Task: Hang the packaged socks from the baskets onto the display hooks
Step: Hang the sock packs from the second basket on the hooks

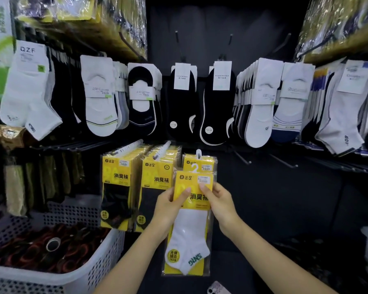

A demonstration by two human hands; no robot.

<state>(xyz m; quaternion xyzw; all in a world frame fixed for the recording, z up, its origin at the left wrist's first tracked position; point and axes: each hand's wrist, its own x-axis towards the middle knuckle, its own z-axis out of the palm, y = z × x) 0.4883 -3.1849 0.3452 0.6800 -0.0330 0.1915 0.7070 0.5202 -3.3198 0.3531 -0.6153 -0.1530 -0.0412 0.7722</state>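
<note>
A yellow pack of white socks [190, 234] hangs upright in front of me, held by both hands at its yellow header. My left hand [170, 205] pinches the header's left edge and my right hand [218, 200] pinches its right edge. The pack's white hanger tab sits just below the tip of a display hook [198, 153], in front of another yellow pack [200, 163] that hangs on that hook. Two fuller rows of yellow packs with black socks [117, 187] hang on hooks to the left.
A white perforated basket [89, 270] with dark packaged goods stands at the lower left. Rows of white and black socks [183, 102] hang above. Bare hooks [250, 162] jut out at the right. A phone [218, 288] lies at the bottom edge.
</note>
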